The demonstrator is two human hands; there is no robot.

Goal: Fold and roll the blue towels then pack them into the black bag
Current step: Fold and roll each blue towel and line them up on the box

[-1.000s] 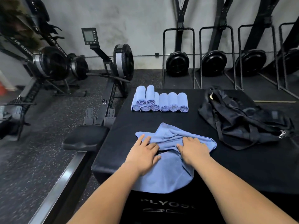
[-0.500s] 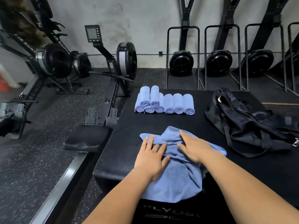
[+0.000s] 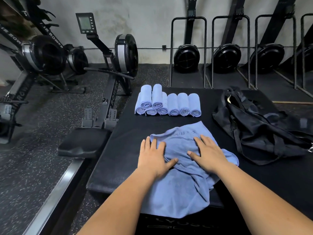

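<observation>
Our left hand [image 3: 152, 158] and right hand [image 3: 209, 154] both lie flat on the loose blue towel [image 3: 183, 187], fingers straight and spread. They press down on the cloth and clasp nothing. The left hand sits over the towel's left edge, its outer fingers reaching onto the black top. A second ago our fingers were curled into a bunched heap; now our hands are wider apart, and the far half has opened out smooth enough to show printed lettering. We judge that we are flattening the towel before the first fold. Its near half is still creased and hangs over the front edge, so smoothing is not finished.

Beyond our hands, near the far edge, sits the stack of rolled towels [image 3: 167, 103], six in a row with two on top. That puts most of the rolling behind us. The black bag [image 3: 262, 133] lies slumped to the right, well apart from the towel, and no towels are visible in it. Packing has not begun, as far as we can tell.

All this rests on a soft plyo box [image 3: 122, 150] with a padded black top. To the left a rowing machine [image 3: 118, 55] stands on speckled rubber flooring [image 3: 42, 167], its seat [image 3: 83, 146] just beside the box. Along the pale back wall stands a row of ski trainers [image 3: 186, 56].
</observation>
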